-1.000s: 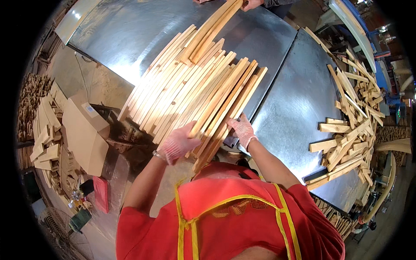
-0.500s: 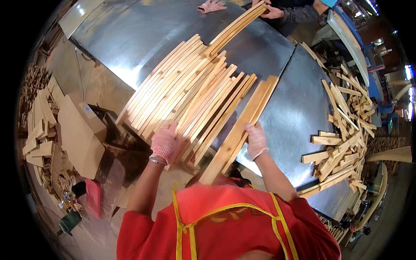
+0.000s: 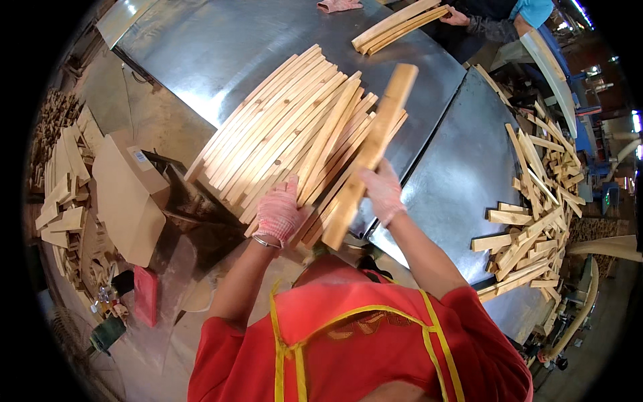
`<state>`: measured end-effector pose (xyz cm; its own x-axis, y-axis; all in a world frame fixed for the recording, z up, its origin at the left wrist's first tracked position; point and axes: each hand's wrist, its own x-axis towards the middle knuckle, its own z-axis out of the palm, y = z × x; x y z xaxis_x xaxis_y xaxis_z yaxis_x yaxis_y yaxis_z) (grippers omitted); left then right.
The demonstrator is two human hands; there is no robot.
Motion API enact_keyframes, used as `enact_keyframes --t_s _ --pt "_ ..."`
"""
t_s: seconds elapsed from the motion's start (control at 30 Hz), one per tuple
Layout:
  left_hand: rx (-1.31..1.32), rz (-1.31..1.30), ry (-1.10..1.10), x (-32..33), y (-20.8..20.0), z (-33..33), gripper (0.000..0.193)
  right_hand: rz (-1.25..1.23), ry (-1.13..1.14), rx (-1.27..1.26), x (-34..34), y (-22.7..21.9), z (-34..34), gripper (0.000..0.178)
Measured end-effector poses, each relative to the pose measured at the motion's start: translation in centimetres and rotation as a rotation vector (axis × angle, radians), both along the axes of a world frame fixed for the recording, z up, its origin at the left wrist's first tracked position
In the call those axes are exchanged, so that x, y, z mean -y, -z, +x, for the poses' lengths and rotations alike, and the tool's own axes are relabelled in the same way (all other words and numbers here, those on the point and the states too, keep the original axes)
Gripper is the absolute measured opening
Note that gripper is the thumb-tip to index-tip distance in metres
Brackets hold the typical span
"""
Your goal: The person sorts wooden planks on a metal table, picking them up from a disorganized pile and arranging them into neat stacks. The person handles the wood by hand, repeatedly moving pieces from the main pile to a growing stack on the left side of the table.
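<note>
Wooden strips (image 3: 261, 137) lie side by side on the dark metal table in front of me. My left hand (image 3: 281, 211), in a pinkish knitted glove, is closed at the near end of a slightly angled wooden strip (image 3: 328, 137). A wider wooden board (image 3: 372, 151) is held by my right hand (image 3: 383, 192), gloved the same way, with the fingers on its right edge. The board is tilted over the right side of the row and its near end is blurred. Whether it touches the strips beneath, I cannot tell.
Across the table a co-worker's hand (image 3: 457, 17) holds several strips (image 3: 398, 30); a glove (image 3: 339, 5) lies near them. Offcuts are heaped on the right (image 3: 529, 244). A cardboard box (image 3: 130, 201) stands left of the table, beside more scrap wood (image 3: 67, 208). A seam (image 3: 429, 144) divides the tabletop.
My right hand has brought the board leftward and away from me, over the row's right side. My left hand has shifted right. The co-worker's strips have drawn back from the row.
</note>
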<state>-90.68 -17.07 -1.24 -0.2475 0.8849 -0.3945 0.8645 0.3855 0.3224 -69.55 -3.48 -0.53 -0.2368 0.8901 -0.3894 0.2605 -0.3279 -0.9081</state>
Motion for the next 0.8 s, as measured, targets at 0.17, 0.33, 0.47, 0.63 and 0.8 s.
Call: enact_keyframes --t_s 0.17,0.33,0.47,0.63,0.8 --pt "0.128 0.114 -0.09 -0.7 1.0 -1.2 0.078 -0.093 0.194 0.138 2.1 5.0 7.8 0.04" --pt "-0.06 0.124 -0.079 -1.5 0.1 -6.2 0.071 -0.219 -0.141 0.309 4.2 5.7 3.4 0.042" --pt "-0.122 0.041 -0.106 -1.9 0.0 -7.8 0.064 -0.283 -0.684 0.218 -4.0 3.7 5.2 0.052" --pt "-0.398 0.538 0.195 -1.9 2.6 -2.6 0.066 0.452 -0.224 0.707 -16.9 3.0 5.5 0.069" --pt "-0.165 0.536 0.301 -2.9 5.4 5.7 0.063 0.321 -0.291 0.985 -21.3 -1.4 1.8 0.082"
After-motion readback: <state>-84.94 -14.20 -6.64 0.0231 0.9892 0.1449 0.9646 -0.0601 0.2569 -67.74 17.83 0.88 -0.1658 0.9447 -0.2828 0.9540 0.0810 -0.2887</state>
